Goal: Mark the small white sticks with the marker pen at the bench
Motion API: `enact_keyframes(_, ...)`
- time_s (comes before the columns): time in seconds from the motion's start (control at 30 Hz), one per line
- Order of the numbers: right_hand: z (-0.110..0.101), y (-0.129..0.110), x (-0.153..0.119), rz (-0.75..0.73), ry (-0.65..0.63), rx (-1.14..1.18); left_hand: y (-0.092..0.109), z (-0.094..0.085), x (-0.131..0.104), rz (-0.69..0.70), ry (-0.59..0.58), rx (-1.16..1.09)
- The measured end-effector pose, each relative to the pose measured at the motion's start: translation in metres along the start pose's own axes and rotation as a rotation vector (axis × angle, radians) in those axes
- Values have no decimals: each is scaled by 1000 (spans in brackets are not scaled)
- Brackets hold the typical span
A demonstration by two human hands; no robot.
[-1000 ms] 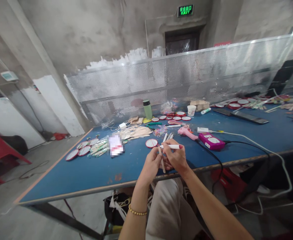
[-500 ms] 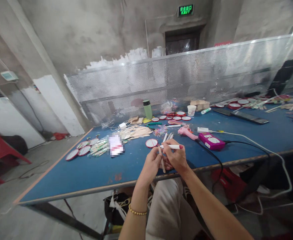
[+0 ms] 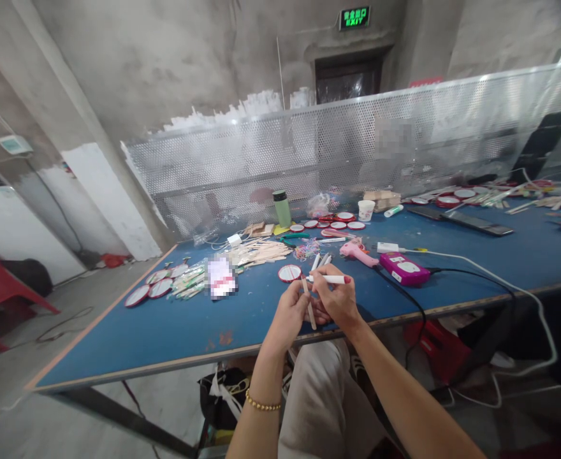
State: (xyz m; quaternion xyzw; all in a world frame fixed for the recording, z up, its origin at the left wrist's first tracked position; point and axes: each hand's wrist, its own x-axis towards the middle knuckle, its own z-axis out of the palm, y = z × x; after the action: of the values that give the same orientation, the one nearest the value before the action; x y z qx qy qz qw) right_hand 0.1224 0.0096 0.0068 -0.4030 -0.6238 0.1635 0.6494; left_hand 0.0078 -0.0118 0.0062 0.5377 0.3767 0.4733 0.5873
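Near the table's front edge, my left hand (image 3: 292, 310) is closed on a flat wooden stick (image 3: 310, 311), which stands nearly upright between the fingers. My right hand (image 3: 338, 301) grips a white marker (image 3: 329, 279) with a red end, its other end pointing left at the top of the stick. Just beyond my left hand lies a round white disc with a red rim (image 3: 290, 273). A few white pens (image 3: 325, 260) rest behind my right hand. The marker's tip is too small to make out clearly.
Wooden sticks (image 3: 266, 252) and a pixelated phone-like object (image 3: 222, 278) lie left. A pink glue gun (image 3: 358, 252) and purple box (image 3: 405, 269) with cables are right. Behind stand a green bottle (image 3: 281, 209), a paper cup (image 3: 366, 210) and a perforated metal screen (image 3: 261, 159).
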Motion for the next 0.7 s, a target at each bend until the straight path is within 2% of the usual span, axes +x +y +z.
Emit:
enact_keyframes(0.37,1,2,0,9,-26,-7,2,1,0,-3,-2,-1)
enact_keyframes(0.7,0,0,-1,20,0,10,0,0,1,4,-4,7)
